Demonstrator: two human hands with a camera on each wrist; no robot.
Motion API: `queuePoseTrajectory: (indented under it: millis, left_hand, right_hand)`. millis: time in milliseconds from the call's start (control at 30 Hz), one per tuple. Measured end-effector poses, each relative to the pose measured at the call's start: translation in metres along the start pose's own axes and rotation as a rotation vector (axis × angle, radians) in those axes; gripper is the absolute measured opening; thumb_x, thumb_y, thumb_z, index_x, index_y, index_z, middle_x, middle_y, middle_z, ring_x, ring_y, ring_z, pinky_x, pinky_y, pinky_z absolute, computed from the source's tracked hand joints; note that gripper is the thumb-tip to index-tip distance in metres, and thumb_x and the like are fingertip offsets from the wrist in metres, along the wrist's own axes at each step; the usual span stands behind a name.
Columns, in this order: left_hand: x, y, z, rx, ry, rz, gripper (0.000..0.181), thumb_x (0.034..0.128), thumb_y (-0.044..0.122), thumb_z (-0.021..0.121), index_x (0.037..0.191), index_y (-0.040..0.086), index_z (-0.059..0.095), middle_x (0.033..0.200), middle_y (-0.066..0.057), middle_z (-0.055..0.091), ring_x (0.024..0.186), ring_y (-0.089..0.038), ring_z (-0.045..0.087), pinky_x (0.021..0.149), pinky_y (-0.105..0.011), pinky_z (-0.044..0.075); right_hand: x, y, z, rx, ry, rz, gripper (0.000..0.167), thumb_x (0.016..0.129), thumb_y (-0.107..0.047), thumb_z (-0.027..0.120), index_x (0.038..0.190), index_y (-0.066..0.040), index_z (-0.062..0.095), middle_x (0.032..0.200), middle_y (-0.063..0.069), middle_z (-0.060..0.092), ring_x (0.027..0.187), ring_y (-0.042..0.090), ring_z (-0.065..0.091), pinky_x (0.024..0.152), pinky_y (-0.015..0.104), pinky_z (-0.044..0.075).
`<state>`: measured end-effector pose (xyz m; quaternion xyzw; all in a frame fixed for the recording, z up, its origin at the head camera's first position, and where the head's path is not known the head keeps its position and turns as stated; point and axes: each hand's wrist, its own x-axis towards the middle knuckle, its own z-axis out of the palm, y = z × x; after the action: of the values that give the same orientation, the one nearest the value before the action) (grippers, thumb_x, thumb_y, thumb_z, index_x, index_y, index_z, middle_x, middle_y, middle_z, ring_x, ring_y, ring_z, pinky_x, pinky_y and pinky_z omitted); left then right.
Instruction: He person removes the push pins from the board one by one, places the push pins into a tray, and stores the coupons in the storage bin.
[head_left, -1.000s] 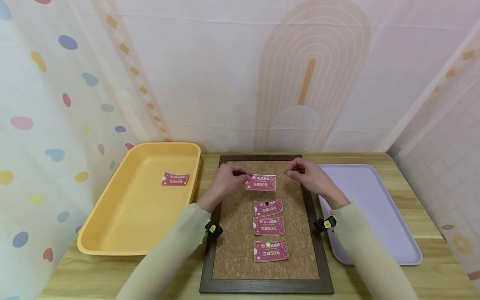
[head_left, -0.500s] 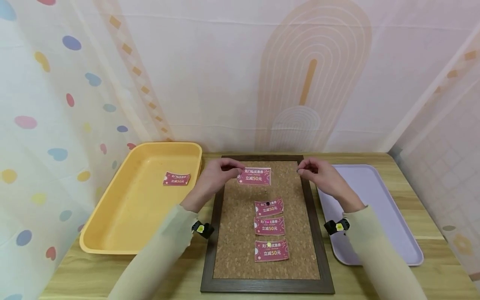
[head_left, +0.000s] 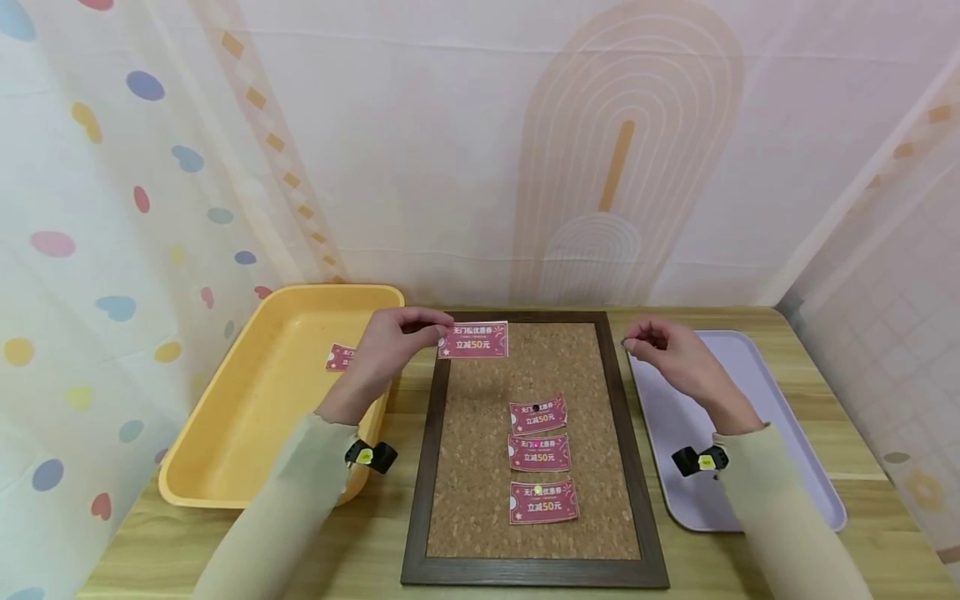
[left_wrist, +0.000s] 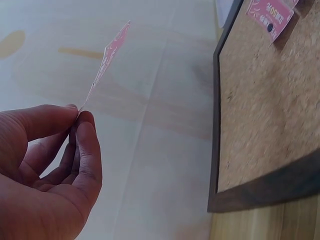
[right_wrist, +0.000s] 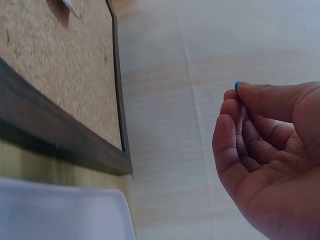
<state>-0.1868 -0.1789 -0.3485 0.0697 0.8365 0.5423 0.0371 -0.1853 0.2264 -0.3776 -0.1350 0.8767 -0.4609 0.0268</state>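
Note:
My left hand (head_left: pixel 386 350) pinches a pink paper coupon (head_left: pixel 474 340) by its left edge. The coupon is held up over the top left corner of the framed cork board (head_left: pixel 472 500); edge-on, it shows above the fingertips in the left wrist view. Right of the board, my right hand (head_left: pixel 678 358) pinches a small pushpin, whose blue end (right_wrist: pixel 237 85) peeks out between thumb and forefinger. Lower on the cork, three coupons hang in a column: one with a black pin (head_left: pixel 536 408), one with a pink pin (head_left: pixel 536 444), one with a yellow pin (head_left: pixel 537 490).
At left stands a yellow tray (head_left: pixel 225 467) with another coupon (head_left: pixel 341 357) in it, partly hidden by my left hand. A pale purple tray (head_left: pixel 757 433) lies at right, under my right forearm. Behind the wooden table (head_left: pixel 847 558) hangs a patterned curtain (head_left: pixel 420 167).
My left hand has moved left and up with the coupon, from over the cork to the board's top left corner. My right hand has moved right, away from the board, still pinching the pushpin.

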Motion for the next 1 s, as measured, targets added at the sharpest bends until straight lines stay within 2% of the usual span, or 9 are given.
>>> queuePoseTrajectory:
  millis: [167,267,367,500,767,900,1000]
  left_hand:
    - [-0.004,-0.001,-0.015,-0.011,0.023,-0.020,0.024,0.0999,0.019,0.070,0.118,0.005,0.076,0.118,-0.010,0.070,0.102,-0.023,0.061,0.084,-0.027,0.050]
    - [-0.006,-0.003,-0.025,-0.007,0.040,-0.038,0.026,0.1000,0.022,0.070,0.120,0.007,0.076,0.116,-0.009,0.070,0.098,-0.022,0.059,0.071,-0.026,0.046]
    - [-0.008,-0.006,-0.036,-0.019,0.051,-0.041,0.028,0.1003,0.023,0.069,0.122,0.006,0.075,0.117,-0.006,0.070,0.097,-0.021,0.059,0.069,-0.025,0.046]
    - [-0.011,-0.012,-0.050,-0.056,0.062,-0.023,0.032,0.0999,0.021,0.069,0.125,0.002,0.072,0.116,-0.004,0.071,0.099,-0.018,0.063,0.080,-0.025,0.053]
    - [-0.017,-0.023,-0.077,-0.078,0.044,-0.053,0.036,0.1011,0.023,0.068,0.128,-0.002,0.069,0.106,0.005,0.073,0.096,-0.016,0.066,0.080,-0.023,0.055]
    - [-0.017,-0.031,-0.089,-0.127,0.024,-0.042,0.029,0.1019,0.018,0.067,0.123,-0.002,0.071,0.102,0.006,0.074,0.093,-0.013,0.066,0.082,-0.022,0.055]
    - [-0.016,-0.038,-0.097,-0.176,0.002,-0.019,0.019,0.1021,0.012,0.066,0.115,0.003,0.075,0.101,0.007,0.075,0.092,-0.009,0.067,0.083,-0.021,0.055]
  right_hand:
    - [-0.005,0.004,-0.007,-0.003,0.020,0.007,0.020,0.105,-0.017,0.063,0.114,0.000,0.063,0.095,0.011,0.061,0.083,0.020,0.056,0.070,0.027,0.044]
    - [-0.007,0.007,-0.012,-0.002,0.030,0.011,0.020,0.105,-0.016,0.062,0.115,0.001,0.062,0.093,0.009,0.060,0.079,0.018,0.055,0.068,0.027,0.043]
    - [-0.009,0.010,-0.016,0.011,0.042,0.005,0.019,0.105,-0.013,0.062,0.115,0.002,0.062,0.093,0.007,0.061,0.079,0.014,0.056,0.069,0.027,0.044]
    - [-0.012,0.015,-0.021,0.029,0.063,-0.006,0.017,0.104,-0.011,0.062,0.112,0.005,0.062,0.092,0.004,0.063,0.080,0.010,0.058,0.072,0.024,0.046]
    - [-0.019,0.027,-0.031,-0.003,0.088,-0.011,0.017,0.104,-0.010,0.062,0.111,0.005,0.063,0.091,0.000,0.065,0.082,0.008,0.059,0.073,0.021,0.046]
    - [-0.023,0.033,-0.036,-0.048,0.101,0.017,0.017,0.104,-0.013,0.063,0.111,0.002,0.064,0.097,0.006,0.067,0.085,0.007,0.059,0.075,0.020,0.046]
    - [-0.024,0.038,-0.039,-0.073,0.109,0.026,0.017,0.103,-0.013,0.063,0.111,0.001,0.065,0.100,0.008,0.067,0.085,0.006,0.058,0.075,0.020,0.046]
